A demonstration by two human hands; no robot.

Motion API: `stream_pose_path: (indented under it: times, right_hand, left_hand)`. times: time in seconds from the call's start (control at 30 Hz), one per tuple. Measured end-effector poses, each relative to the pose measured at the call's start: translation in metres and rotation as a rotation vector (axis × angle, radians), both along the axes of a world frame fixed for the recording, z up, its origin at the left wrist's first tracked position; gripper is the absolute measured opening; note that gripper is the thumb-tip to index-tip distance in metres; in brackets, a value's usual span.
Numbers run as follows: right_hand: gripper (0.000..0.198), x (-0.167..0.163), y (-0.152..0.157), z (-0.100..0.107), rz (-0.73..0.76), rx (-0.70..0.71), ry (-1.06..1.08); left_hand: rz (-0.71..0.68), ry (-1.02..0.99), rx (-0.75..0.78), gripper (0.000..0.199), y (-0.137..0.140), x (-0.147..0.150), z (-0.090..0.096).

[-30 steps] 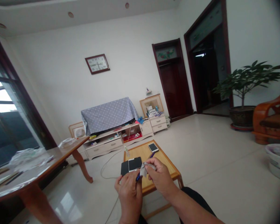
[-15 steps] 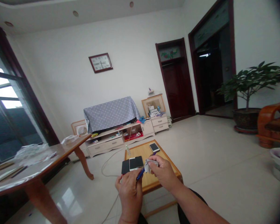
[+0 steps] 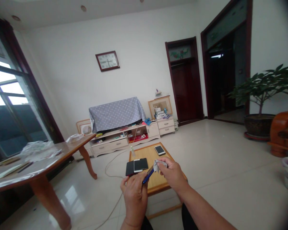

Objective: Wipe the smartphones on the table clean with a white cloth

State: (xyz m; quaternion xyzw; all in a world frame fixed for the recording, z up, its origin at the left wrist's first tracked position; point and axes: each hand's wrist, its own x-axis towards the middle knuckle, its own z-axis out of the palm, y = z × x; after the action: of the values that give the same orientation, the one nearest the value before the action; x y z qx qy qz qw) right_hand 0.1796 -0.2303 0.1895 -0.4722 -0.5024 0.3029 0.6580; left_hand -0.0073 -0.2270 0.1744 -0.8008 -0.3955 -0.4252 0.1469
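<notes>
My left hand (image 3: 135, 188) is closed around the lower end of a slim blue phone (image 3: 148, 176), seen nearly edge-on and tilted up to the right. Pinched in my right hand (image 3: 172, 172) is a crumpled pale grey cloth (image 3: 157, 165), which touches the phone's upper end. Below them stands a small wooden table (image 3: 158, 183). On it, left of the phone, lie a black flat device (image 3: 130, 168) and a white-edged device with a dark screen (image 3: 141, 164). A white phone (image 3: 159, 150) lies near the far right corner, and a small clear bottle (image 3: 132, 151) stands far left.
A larger brown table (image 3: 62, 156) with plastic bags (image 3: 38, 150) is at left. Across the floor, a white TV cabinet (image 3: 110, 146) carries something under a dotted cloth (image 3: 117, 113). A cable (image 3: 106, 169) runs along the floor. A potted plant (image 3: 259, 124) and wooden chair (image 3: 278, 134) stand right.
My right hand has drawn the cloth up and right along the phone, toward its upper end. My left hand keeps its hold. The whole view has shifted slightly.
</notes>
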Motion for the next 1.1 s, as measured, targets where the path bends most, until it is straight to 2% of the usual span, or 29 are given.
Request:
stream_pose_path:
  times: [0.23, 0.3, 0.47, 0.53, 0.7, 0.77, 0.93, 1.0, 1.1]
  right_hand:
    - [0.023, -0.029, -0.022, 0.0, 0.116, 0.095, -0.152]
    - [0.028, -0.019, -0.017, -0.001, 0.076, 0.058, -0.109]
    - [0.037, 0.008, 0.0, -0.003, -0.129, -0.035, -0.018]
    - [0.033, -0.002, -0.006, -0.004, -0.118, -0.011, -0.058]
    - [0.022, -0.039, -0.03, -0.003, 0.073, 0.168, -0.212]
    - [0.023, -0.032, -0.025, -0.002, 0.037, 0.158, -0.192]
    - [0.029, 0.009, 0.005, 0.0, -0.176, 0.04, -0.075]
    - [0.028, 0.008, 0.006, 0.002, -0.181, 0.035, -0.08]
    - [0.023, -0.02, -0.011, 0.004, -0.071, 0.097, -0.148]
  left_hand:
    - [-0.033, -0.029, -0.051, 0.036, -0.001, -0.002, -0.005]
    - [-0.02, -0.03, -0.051, 0.034, -0.003, -0.005, -0.004]
    - [-0.026, -0.006, -0.022, 0.031, -0.006, -0.007, -0.003]
    - [-0.033, -0.018, -0.028, 0.033, -0.006, -0.006, -0.003]
    - [-0.06, -0.068, -0.045, 0.032, -0.005, -0.004, -0.003]
    - [-0.051, -0.06, -0.038, 0.03, -0.005, -0.006, -0.003]
    - [-0.034, -0.036, -0.008, 0.026, -0.005, -0.009, -0.002]
    - [-0.034, -0.028, -0.006, 0.026, -0.004, -0.009, -0.002]
    - [-0.033, -0.02, -0.008, 0.031, -0.001, -0.009, -0.002]
